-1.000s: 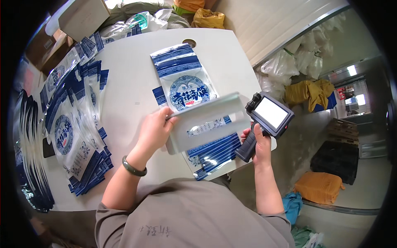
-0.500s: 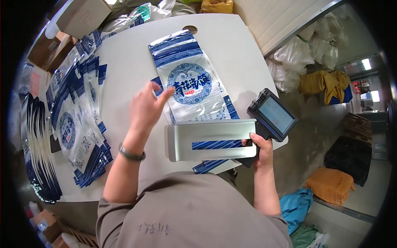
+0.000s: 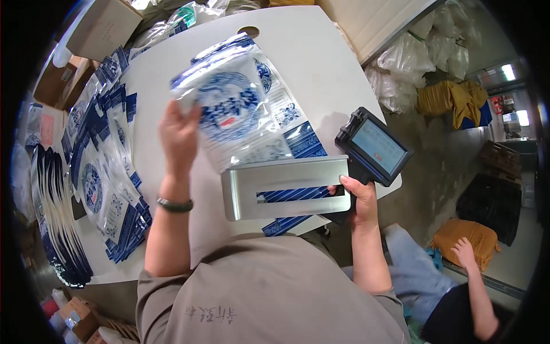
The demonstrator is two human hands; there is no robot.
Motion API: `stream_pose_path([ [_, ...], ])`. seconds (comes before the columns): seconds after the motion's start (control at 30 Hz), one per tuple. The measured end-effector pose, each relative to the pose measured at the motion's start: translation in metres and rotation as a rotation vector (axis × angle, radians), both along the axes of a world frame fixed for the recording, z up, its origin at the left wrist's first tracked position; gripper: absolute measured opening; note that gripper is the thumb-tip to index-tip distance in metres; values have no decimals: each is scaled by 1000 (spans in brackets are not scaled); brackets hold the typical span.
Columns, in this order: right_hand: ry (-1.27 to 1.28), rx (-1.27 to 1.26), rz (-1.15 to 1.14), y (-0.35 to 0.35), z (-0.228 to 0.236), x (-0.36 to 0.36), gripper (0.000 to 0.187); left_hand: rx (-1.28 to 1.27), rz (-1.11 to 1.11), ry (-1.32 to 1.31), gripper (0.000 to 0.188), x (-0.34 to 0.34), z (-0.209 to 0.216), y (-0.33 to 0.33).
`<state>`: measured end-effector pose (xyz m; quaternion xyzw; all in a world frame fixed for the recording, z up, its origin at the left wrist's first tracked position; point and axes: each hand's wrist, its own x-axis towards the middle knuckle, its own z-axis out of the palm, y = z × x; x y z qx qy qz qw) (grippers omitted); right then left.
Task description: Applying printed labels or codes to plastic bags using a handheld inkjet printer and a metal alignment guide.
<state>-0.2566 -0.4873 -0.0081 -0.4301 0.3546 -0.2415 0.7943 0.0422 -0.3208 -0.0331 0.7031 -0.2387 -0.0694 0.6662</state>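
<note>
My left hand (image 3: 180, 137) pinches the left edge of a blue-and-white plastic packaging bag (image 3: 246, 135), which is lifted and bent, slightly smeared by motion. Beneath it lies a stack of like bags (image 3: 286, 106) on the white table (image 3: 312, 54). Wrapped round the handle of a black handheld printer (image 3: 379, 148) with a lit screen, my right hand (image 3: 364, 203) keeps it at the table's right edge. The printer's slotted metal guide plate (image 3: 243, 195) extends left over the near part of the stack. Blue bags show through its slot.
Fanned bags (image 3: 106, 183) cover the table's left side, beside a long row of stacked bags (image 3: 54, 212). Cardboard boxes (image 3: 103, 28) stand at the far left. Another person's arm (image 3: 478, 292) is at lower right, near an orange sack (image 3: 467, 241).
My left hand has gone from hovering with spread fingers to gripping the top bag, pulling it up and leftward. The printer has shifted slightly. Another person has appeared at lower right.
</note>
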Motion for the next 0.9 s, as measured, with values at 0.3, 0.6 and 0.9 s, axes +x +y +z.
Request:
stream_pose_path([
  [0.3, -22, 21, 26, 4, 5, 5, 38, 321, 549, -59, 41, 169, 19, 395],
  [0.6, 33, -14, -19, -4, 5, 0, 38, 1100, 893, -261, 62, 150, -27, 369],
  [0.9, -18, 139, 94, 0, -34, -10, 32, 720, -248, -808, 59, -5, 13, 78],
])
